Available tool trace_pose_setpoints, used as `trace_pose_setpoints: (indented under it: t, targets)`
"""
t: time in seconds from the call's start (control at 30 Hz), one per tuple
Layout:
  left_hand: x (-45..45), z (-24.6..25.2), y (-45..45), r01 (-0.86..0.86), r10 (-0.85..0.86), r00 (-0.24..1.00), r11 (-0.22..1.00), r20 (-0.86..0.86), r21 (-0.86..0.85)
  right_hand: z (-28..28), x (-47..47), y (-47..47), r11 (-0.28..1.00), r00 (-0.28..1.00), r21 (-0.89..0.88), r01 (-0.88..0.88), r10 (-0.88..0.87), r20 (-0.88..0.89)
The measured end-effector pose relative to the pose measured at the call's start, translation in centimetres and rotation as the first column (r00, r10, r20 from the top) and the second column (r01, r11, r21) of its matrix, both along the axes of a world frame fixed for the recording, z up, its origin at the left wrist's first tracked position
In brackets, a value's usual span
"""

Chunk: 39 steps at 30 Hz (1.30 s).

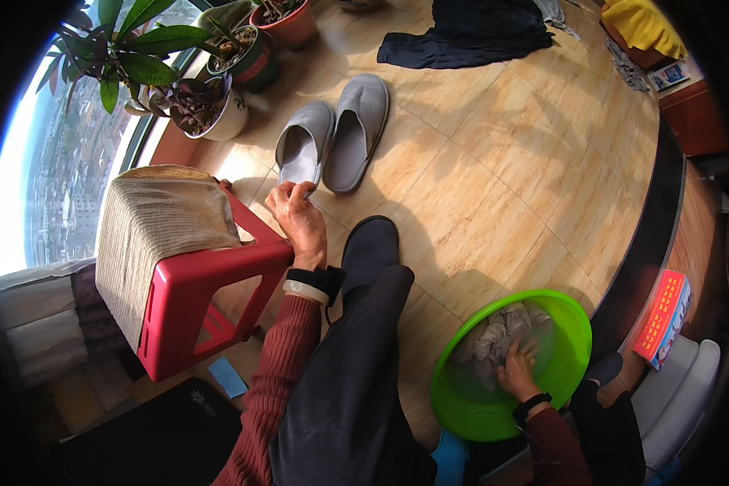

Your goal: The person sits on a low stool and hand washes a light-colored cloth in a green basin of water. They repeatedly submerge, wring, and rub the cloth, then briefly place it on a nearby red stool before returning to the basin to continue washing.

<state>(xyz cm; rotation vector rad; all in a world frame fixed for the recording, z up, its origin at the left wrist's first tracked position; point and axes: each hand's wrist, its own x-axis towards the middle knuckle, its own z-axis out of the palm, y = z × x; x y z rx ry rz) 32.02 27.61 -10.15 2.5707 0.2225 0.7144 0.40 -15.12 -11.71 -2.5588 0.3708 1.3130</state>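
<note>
My left hand (296, 219) pinches the heel end of a grey slipper (301, 143) standing on the tiled floor. The other grey slipper (355, 136) lies right beside it. At the lower right, my right hand (519, 369) is inside a bright green plastic basin (574, 340) that holds cloudy water and a wet greyish cloth (501, 334). Its fingers are spread and blurred at the edge of the cloth, with nothing plainly gripped. A red plastic stool (194, 273) draped with a beige ribbed cloth (158, 212) stands left of my left forearm.
Potted plants (225, 115) line the window at the upper left. Dark clothing (462, 36) lies on the floor at the top. My dark slippered foot (370, 243) is between the hands. A red printed box (662, 316) and a pale grey stool-like object (680, 376) are at the right.
</note>
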Motion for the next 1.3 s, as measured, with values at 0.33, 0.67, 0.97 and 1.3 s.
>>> trace_pose_setpoints:
  t: [0.33,0.67,0.97,1.3]
  targets:
    - [0.3,-3.5,1.8,-0.152,0.142,0.973,0.987,-0.183,-0.044,-0.2,0.1,0.1,1.000,0.999,-0.014,-0.011,0.010,-0.032]
    - [4.7,-6.2,0.2,0.125,-0.122,0.818,0.992,-0.562,-0.033,0.1,0.6,0.6,0.998,0.999,-0.057,-0.015,0.012,-0.048]
    - [5.3,-5.6,-0.7,0.613,-0.460,0.669,0.785,-0.585,0.084,0.1,0.5,0.7,0.995,0.998,-0.086,-0.049,0.046,-0.046]
    - [4.4,-3.7,-4.7,0.430,-0.390,0.850,0.902,-0.354,0.039,-0.7,-0.1,0.4,0.997,0.998,-0.057,-0.056,0.054,-0.037]
